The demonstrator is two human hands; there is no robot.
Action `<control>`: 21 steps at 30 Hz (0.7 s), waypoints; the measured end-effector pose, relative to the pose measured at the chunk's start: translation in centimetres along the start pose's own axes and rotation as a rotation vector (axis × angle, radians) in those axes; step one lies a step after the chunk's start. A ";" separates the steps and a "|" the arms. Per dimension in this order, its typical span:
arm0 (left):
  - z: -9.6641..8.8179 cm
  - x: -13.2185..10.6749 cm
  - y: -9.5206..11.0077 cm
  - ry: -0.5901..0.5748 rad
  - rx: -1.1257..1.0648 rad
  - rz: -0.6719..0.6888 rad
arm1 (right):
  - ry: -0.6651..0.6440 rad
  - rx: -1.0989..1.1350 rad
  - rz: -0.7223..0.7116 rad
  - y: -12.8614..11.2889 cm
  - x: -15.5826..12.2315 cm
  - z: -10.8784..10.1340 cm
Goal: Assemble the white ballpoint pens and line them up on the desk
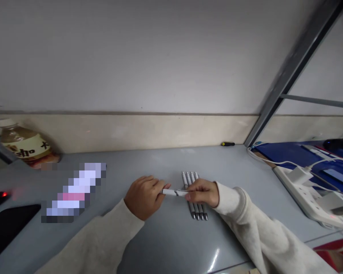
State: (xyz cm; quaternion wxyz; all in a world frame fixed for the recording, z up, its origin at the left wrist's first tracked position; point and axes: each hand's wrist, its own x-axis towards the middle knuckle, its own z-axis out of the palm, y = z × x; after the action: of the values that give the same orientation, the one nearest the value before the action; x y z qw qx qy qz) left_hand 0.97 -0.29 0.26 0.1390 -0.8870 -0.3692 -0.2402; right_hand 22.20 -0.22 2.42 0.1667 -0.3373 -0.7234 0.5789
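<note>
A white pen (173,192) is held level between my two hands, just above the desk. My left hand (147,195) wraps round its left end, so that tip is hidden. At the other end, my right hand (202,191) pinches it between thumb and fingers. Under and beside my right hand, several similar white pens (196,209) with dark silvery tips lie side by side on the grey desk (160,243). Their tips point toward me, and my right hand covers part of them.
At the left are a drink bottle (25,144), a pixelated blurred device (74,192) and a black object (11,228). A small black-and-yellow tool (228,144) lies by the wall. A white power strip (305,198) with plugs and cables is at the right, beside a metal frame post (274,99).
</note>
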 end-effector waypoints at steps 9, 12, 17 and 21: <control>-0.2 -0.1 1.0 0.090 -0.029 -0.047 | 0.100 0.195 -0.089 0.4 0.1 0.7; -0.3 -0.1 1.1 0.096 -0.026 -0.040 | 0.089 0.320 -0.098 0.6 0.1 1.0; -0.2 -0.2 1.0 0.098 0.025 -0.050 | 0.063 0.415 -0.076 0.7 0.0 1.1; -0.1 -0.4 0.7 0.094 0.076 -0.090 | 0.137 0.080 -0.125 0.3 -0.2 0.6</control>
State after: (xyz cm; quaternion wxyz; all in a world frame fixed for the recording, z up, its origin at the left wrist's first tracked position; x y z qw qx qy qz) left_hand 1.24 -1.03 0.08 0.1790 -0.8513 -0.4104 -0.2735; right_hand 22.01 -0.76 1.98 0.2650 -0.3233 -0.7063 0.5713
